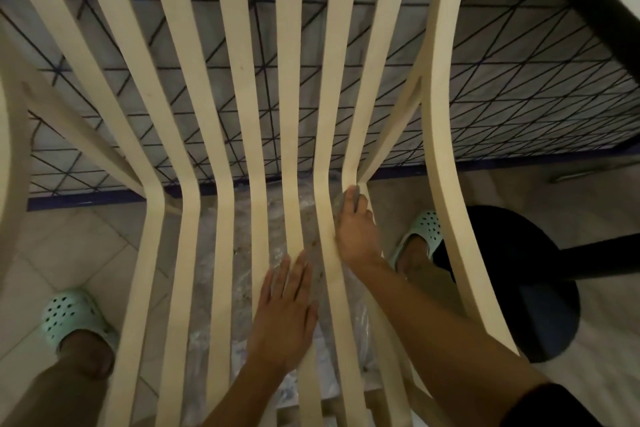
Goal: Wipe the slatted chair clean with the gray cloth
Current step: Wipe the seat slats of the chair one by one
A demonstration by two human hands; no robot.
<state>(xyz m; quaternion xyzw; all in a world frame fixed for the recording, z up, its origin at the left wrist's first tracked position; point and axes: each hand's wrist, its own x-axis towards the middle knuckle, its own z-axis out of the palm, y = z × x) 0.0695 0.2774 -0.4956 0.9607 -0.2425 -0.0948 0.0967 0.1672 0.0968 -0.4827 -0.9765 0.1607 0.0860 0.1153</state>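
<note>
The cream slatted chair [221, 156] fills the view, its long slats running from the top down to the seat below me. My right hand [353, 232] reaches to the bend of the slats right of center and pinches a small gray cloth [341, 203] against a slat there. Only a little of the cloth shows under the fingers. My left hand [284, 315] lies flat with straight fingers on the seat slats, just left of and below the right hand.
A wall of pale tiles with dark diagonal lines [485, 107] rises behind the chair. A black round stool or table base [526, 281] stands at the right. My feet in mint-green clogs [72, 315] [420, 232] stand on the light floor either side.
</note>
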